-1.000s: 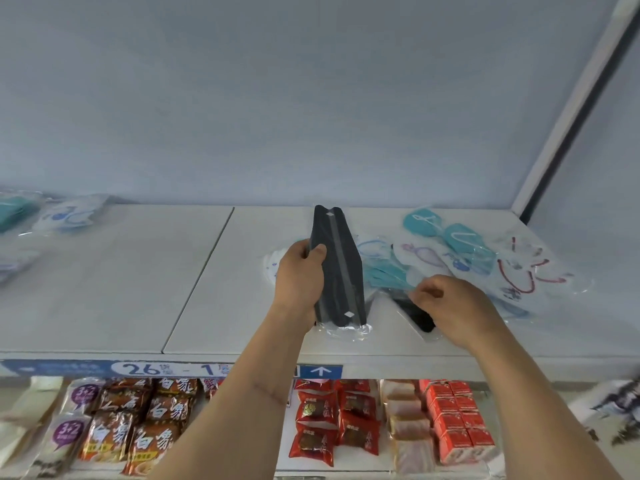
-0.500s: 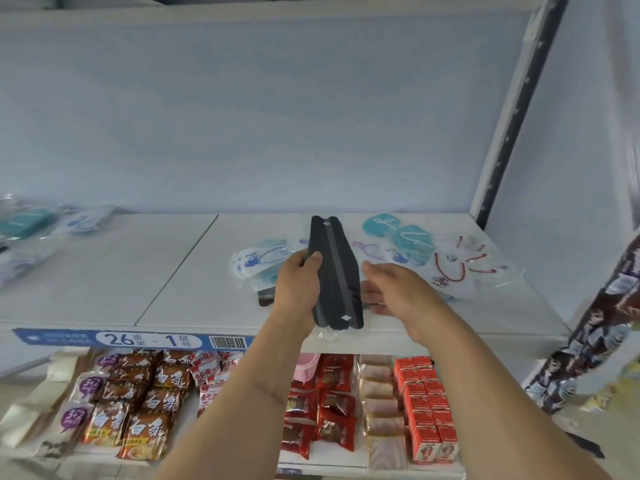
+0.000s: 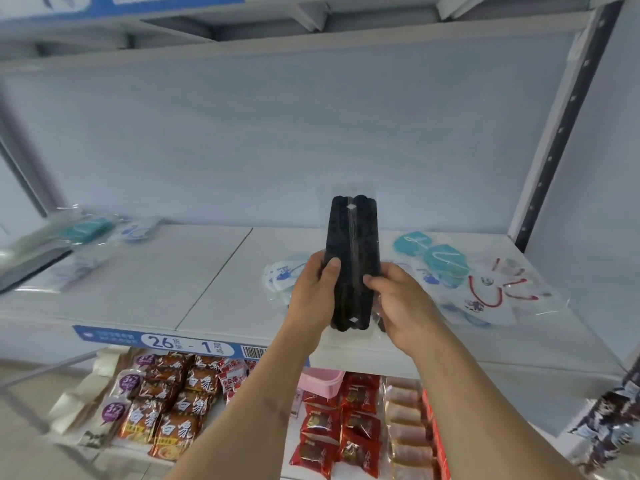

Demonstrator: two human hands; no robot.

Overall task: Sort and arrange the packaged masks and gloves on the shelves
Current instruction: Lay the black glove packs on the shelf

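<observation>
A stack of black masks in clear wrap stands upright above the white shelf, lifted off it. My left hand grips its left side, thumb on the front. My right hand grips its right side. Behind my hands lie white masks with blue print. To the right are teal masks and clear packets with red loops. More packaged masks lie blurred at the shelf's far left.
A blue label strip marked 26-1 runs along the shelf's front edge. Below it are noodle packs, red snack packs, a pink basket and beige packets. A perforated upright stands at the right. Another shelf is overhead.
My right hand left the packets on the shelf and took hold of the black stack's right side. Both hands raised the stack off the shelf. The view tilted up and back.
</observation>
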